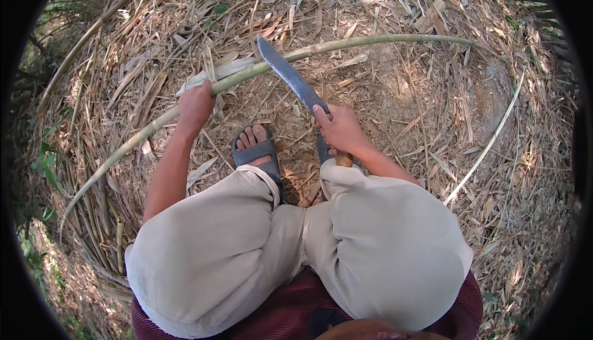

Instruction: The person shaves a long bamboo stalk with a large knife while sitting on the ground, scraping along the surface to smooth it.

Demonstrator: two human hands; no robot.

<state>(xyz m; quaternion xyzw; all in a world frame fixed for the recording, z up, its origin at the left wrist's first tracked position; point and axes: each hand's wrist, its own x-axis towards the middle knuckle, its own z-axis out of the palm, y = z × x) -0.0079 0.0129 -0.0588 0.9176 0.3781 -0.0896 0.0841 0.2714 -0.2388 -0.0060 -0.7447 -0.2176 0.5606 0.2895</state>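
Note:
A long pale-green bamboo pole [364, 41] runs across in front of me, from the lower left to the far right. My left hand [197, 106] is closed round it, left of the middle. In my right hand [341, 128] is a machete [290, 77], gripped by its wooden handle, whose end [344, 160] shows below the fist. Its dark blade, with a bright edge, slants up and left, and its tip lies over the pole in the picture. Whether blade and pole touch, I cannot tell. Beside my left hand lies a pale, dry sheath [216, 73], partly behind the pole.
Dry leaves and bamboo scraps [395, 99] litter the ground. A thin pale strip [488, 145] lies to the right. Several stalks [99, 216] are heaped at the left. My sandalled left foot [254, 146] stands between the pole and my bent knees.

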